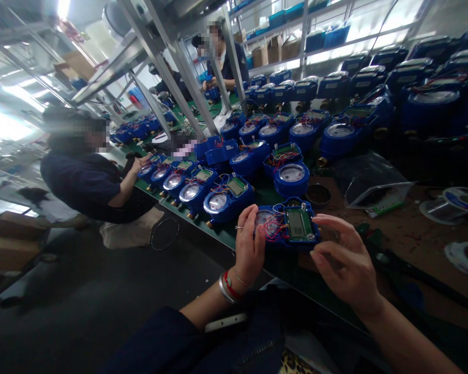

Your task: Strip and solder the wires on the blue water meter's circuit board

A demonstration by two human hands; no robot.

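Note:
A blue water meter [286, 226] with an open top lies at the bench's front edge, showing a green circuit board, red wires and a round dial. My left hand [248, 246] curls round its left end, fingers over the dial side, gripping it. My right hand [345, 262] is at its right end, thumb and fingers bent toward the casing and touching its lower right corner. A ring and red and silver bracelets are on my left hand and wrist.
Rows of similar blue meters [226, 195] run along the green bench [222, 234] to the left and stack up at the back right [374, 88]. A seated person [89, 182] works at left, another stands further back [224, 57]. Plastic bags [370, 182] and tape rolls [462, 200] lie at right.

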